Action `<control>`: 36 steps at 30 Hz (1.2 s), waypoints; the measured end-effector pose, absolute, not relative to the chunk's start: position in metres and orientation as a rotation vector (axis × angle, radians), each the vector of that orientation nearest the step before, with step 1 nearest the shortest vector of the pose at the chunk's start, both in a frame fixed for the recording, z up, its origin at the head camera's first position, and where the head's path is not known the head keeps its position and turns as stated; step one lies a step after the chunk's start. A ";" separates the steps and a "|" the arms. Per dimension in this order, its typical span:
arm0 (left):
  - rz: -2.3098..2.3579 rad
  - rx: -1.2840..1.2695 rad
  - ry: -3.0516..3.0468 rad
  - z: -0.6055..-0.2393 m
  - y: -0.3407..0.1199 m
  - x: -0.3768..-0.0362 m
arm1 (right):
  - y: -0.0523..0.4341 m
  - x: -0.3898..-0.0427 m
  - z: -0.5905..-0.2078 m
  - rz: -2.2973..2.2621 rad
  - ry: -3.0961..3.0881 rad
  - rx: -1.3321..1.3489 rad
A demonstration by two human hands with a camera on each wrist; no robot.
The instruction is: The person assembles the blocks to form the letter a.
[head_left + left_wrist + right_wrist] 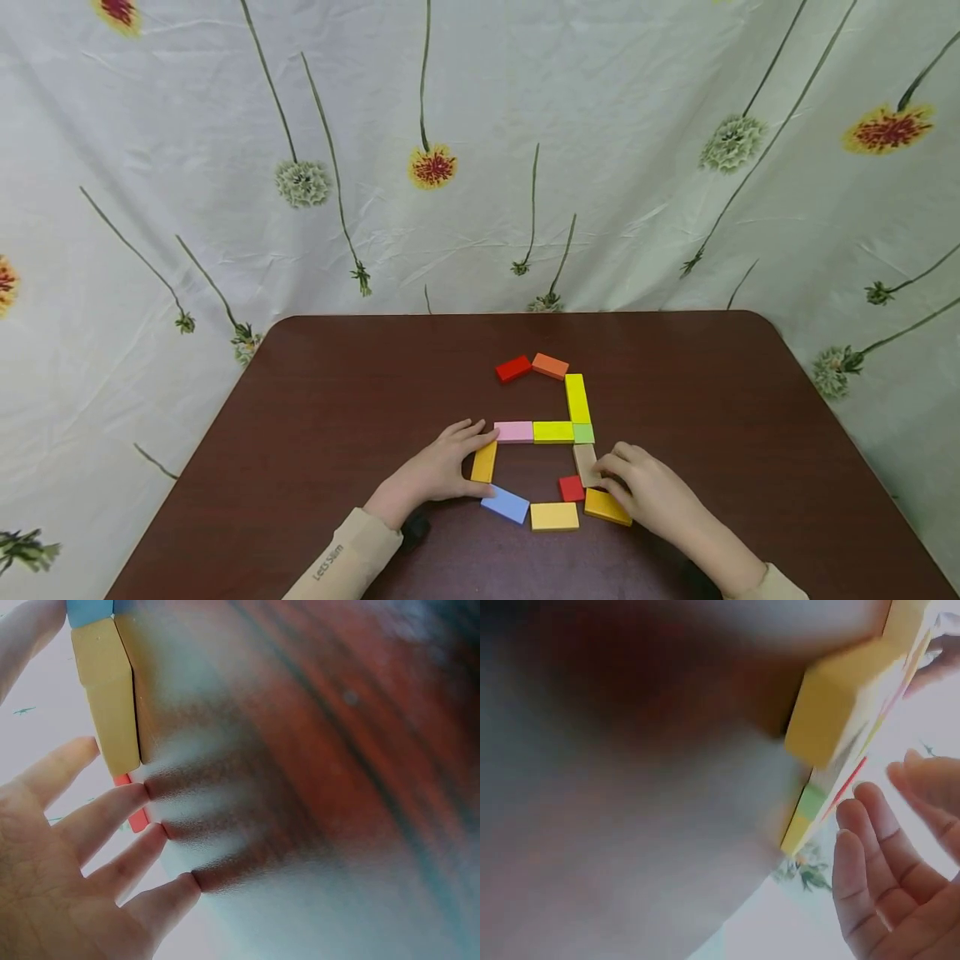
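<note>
My left hand (433, 467) is spread beside an upright orange-yellow block (483, 462). Its index fingertip reaches the pink block (513, 432) and its thumb tip meets the light-blue block (506, 505). In the left wrist view the fingers are straight and apart. Over on the right side, my right hand (648, 487) has its fingertips at the edge of the beige block (586, 462), with the thumb near another orange-yellow block (609, 506). Lightly bent fingers with nothing between them show in the right wrist view. A small red block (571, 488) lies inside the ring.
A pale-yellow block (554, 517) lies at the ring's near side. A yellow block (553, 432) and a green block (583, 433) join the pink one. Beyond them stand a tall yellow block (577, 398), an orange block (551, 366) and a red block (513, 368) on the brown table (360, 392).
</note>
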State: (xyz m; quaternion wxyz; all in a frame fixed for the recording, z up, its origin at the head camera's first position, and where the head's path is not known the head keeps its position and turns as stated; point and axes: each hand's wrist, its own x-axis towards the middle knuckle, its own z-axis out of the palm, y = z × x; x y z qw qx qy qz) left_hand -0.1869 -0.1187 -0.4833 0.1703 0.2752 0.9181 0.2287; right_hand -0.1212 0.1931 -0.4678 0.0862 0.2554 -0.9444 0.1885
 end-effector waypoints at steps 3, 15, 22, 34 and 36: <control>0.647 0.779 2.609 -0.483 -0.119 -0.187 | 0.192 -0.133 -0.464 0.467 -2.859 0.824; 0.653 0.786 2.606 -0.484 -0.119 -0.186 | 0.183 -0.146 -0.459 0.277 -3.030 0.930; 0.656 0.796 2.609 -0.485 -0.120 -0.186 | 0.182 -0.146 -0.459 0.305 -3.060 0.903; 0.648 0.790 2.614 -0.485 -0.120 -0.187 | 0.186 -0.145 -0.461 0.341 -3.040 0.872; 0.647 0.791 2.614 -0.485 -0.119 -0.187 | 0.188 -0.146 -0.462 0.371 -3.023 0.848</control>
